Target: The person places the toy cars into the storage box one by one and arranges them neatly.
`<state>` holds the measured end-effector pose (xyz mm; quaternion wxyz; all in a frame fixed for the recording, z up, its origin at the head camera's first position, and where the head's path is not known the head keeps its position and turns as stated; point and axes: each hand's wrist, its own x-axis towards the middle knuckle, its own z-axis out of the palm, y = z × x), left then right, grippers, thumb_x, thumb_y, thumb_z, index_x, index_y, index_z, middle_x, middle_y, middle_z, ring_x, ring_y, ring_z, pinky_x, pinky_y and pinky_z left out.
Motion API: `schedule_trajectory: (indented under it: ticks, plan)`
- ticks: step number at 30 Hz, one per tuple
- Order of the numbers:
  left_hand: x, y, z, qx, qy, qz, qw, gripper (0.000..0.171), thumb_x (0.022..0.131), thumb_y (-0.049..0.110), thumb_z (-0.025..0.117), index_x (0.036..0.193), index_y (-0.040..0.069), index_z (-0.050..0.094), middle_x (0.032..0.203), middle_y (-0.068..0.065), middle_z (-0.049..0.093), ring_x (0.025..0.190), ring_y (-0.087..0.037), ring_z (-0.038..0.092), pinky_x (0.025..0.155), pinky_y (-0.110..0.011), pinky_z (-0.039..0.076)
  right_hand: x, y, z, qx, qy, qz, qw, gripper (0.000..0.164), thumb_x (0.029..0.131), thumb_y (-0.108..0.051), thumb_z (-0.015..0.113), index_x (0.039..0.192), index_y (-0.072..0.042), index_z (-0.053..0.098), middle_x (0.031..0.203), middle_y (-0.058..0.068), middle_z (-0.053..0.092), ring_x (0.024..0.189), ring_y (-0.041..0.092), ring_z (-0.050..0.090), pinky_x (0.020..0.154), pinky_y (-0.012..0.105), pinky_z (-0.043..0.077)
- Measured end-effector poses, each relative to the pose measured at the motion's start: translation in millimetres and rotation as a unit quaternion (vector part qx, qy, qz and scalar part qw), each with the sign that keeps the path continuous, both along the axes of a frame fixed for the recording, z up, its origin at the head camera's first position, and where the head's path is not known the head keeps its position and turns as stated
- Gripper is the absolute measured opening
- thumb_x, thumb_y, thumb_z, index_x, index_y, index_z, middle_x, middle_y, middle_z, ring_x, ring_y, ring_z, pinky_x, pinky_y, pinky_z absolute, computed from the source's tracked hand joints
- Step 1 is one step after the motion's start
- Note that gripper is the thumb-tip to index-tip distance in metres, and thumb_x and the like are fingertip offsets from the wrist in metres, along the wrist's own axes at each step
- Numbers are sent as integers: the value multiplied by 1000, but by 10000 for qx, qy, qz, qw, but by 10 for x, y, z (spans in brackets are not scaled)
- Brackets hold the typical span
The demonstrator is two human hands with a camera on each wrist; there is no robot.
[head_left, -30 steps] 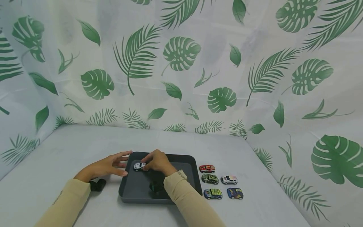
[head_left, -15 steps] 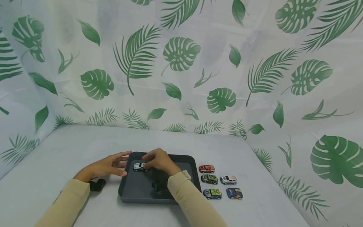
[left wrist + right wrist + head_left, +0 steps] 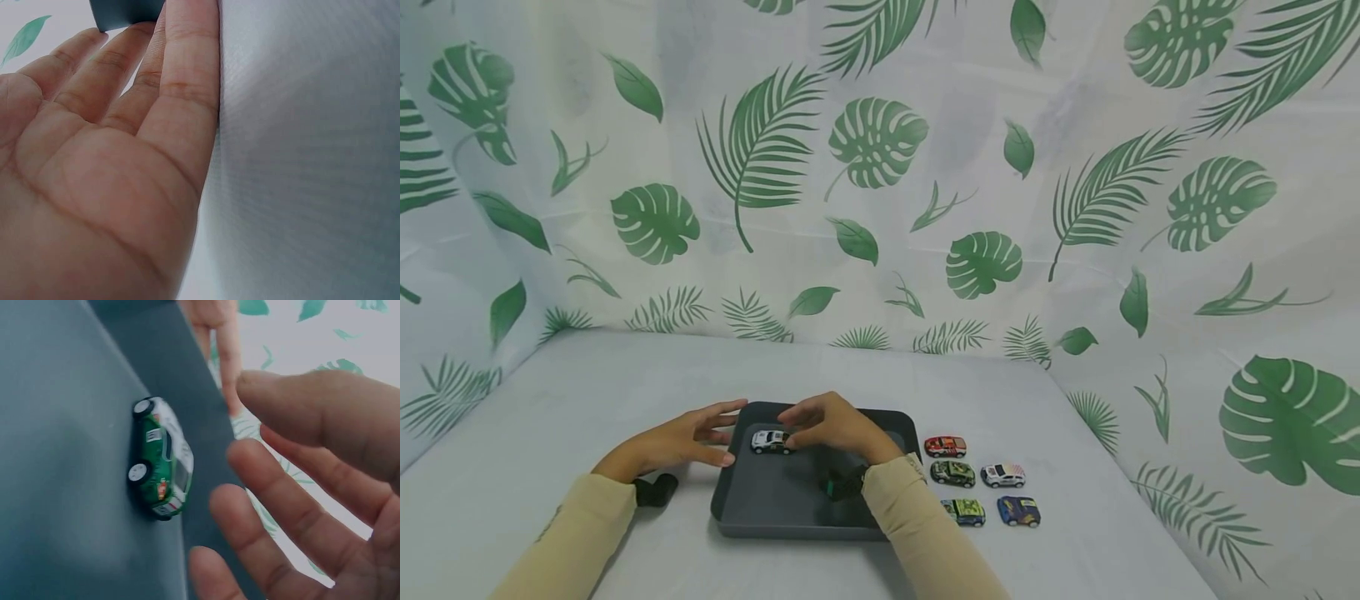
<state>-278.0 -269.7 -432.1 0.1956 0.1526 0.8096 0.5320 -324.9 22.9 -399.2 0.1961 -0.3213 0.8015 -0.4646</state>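
Note:
A white and green toy car (image 3: pixel 768 442) stands on its wheels near the far left corner of a dark grey tray (image 3: pixel 775 510). My right hand (image 3: pixel 841 429) hovers just right of it. In the right wrist view the fingers are spread and loosely bent, apart from the car (image 3: pixel 164 461), with nothing between them. At the tray's left side, my left hand (image 3: pixel 673 440) lies with fingers stretched along the rim. The left wrist view shows its palm (image 3: pixel 106 187) and fingertips by a dark tray edge (image 3: pixel 125 11).
Right of the tray stand several toy cars: a red one (image 3: pixel 945 447), a camouflage one (image 3: pixel 952 474), a white one (image 3: pixel 1003 476), a yellow-green one (image 3: pixel 968 512) partly behind my right sleeve, and a dark blue one (image 3: pixel 1018 511). A leaf-patterned cloth (image 3: pixel 865 275) rises behind the white table.
My right hand has let go of the white and green car and drawn back a little to the right. The car stays in the tray. My left hand keeps its place.

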Motion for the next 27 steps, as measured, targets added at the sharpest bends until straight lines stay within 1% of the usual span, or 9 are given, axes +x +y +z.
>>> schedule_trajectory:
  ticks: [5, 8, 10, 13, 17, 20, 23, 27]
  plan:
    - [4, 8, 2, -4, 9, 22, 10000, 107, 95, 25, 86, 172, 1, 16, 169, -41, 24, 149, -61, 39, 115, -74, 38, -7, 95, 18, -173, -379, 336, 9986, 43, 97, 0, 76, 139, 8, 68, 133, 21, 74, 116, 19, 73, 99, 30, 57]
    - [7, 11, 1, -23, 48, 24, 10000, 107, 95, 26, 86, 172, 1, 16, 169, -40, 24, 149, -62, 39, 115, -74, 38, 2, 152, 32, -269, -469, 480, 9974, 45, 98, -1, 75, 142, 8, 66, 135, 23, 72, 114, 16, 73, 99, 29, 56]
    - [9, 12, 2, -28, 68, 18, 10000, 107, 95, 26, 86, 172, 1, 16, 169, -40, 24, 149, -62, 39, 115, -75, 38, 16, 192, 46, -339, -501, 553, 9966, 46, 98, -1, 75, 142, 7, 66, 137, 24, 71, 117, 17, 72, 101, 29, 55]
    - [14, 13, 4, -28, 79, 18, 10000, 107, 94, 26, 86, 172, 1, 16, 169, -40, 24, 149, -62, 38, 115, -75, 38, 40, 249, 69, -444, -530, 638, 9956, 46, 100, -3, 74, 144, 7, 65, 141, 25, 69, 124, 22, 71, 103, 29, 55]
    - [16, 10, 4, -18, 88, 21, 10000, 107, 94, 26, 86, 172, 1, 17, 169, -40, 24, 149, -63, 38, 114, -75, 38, 56, 316, 90, -635, -643, 760, 9930, 48, 101, -2, 72, 146, 9, 61, 144, 30, 65, 131, 38, 67, 102, 30, 55]
    - [13, 8, 0, 0, 93, -1, 10000, 107, 95, 25, 86, 172, 1, 17, 169, -40, 24, 149, -63, 38, 115, -75, 38, 58, 366, 87, -766, -707, 814, 9912, 48, 102, -3, 71, 146, 11, 60, 143, 30, 65, 134, 47, 63, 102, 31, 55]
    - [10, 5, -3, 15, 90, -26, 10000, 107, 95, 25, 85, 172, 0, 16, 169, -40, 25, 149, -63, 37, 115, -74, 39, 72, 404, 88, -832, -729, 800, 9906, 49, 101, -5, 72, 146, 12, 59, 143, 29, 66, 136, 52, 59, 102, 31, 55]
    - [7, 3, -7, -9, 95, -26, 10000, 107, 95, 26, 85, 172, 0, 16, 169, -40, 25, 149, -62, 38, 115, -75, 38, 98, 443, 101, -851, -697, 708, 9914, 48, 101, -5, 71, 145, 12, 61, 143, 30, 65, 137, 53, 57, 102, 32, 56]
